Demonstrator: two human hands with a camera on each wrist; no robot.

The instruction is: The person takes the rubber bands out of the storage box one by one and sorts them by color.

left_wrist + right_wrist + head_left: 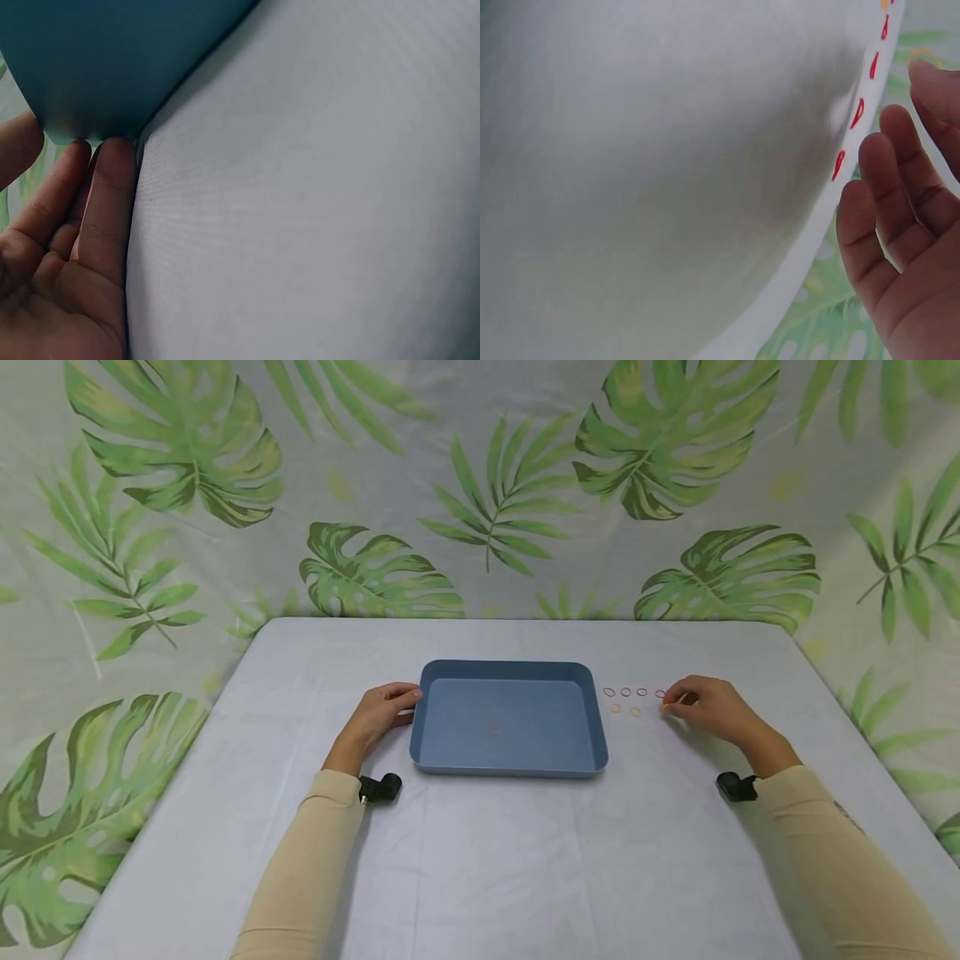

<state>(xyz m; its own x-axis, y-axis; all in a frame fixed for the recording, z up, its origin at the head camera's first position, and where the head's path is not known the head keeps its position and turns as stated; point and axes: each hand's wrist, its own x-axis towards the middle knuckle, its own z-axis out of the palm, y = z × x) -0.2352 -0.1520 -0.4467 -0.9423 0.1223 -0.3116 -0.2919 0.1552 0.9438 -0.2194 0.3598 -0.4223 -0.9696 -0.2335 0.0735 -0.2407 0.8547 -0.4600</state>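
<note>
A blue-grey tray lies on the white-covered table. My left hand is at its left side; in the left wrist view, nearly straight fingers touch the outside of the tray wall. On the tray floor lies one thin orange rubber band. To the right of the tray, my right hand pinches an orange rubber band at its fingertips. Close to those fingers is a row of several red rubber bands, with two orange rubber bands in front of it.
White cloth covers the table, whose far edge meets a leaf-patterned backdrop. Each wrist wears a black camera. The tray's raised rim stands between its floor and the loose bands.
</note>
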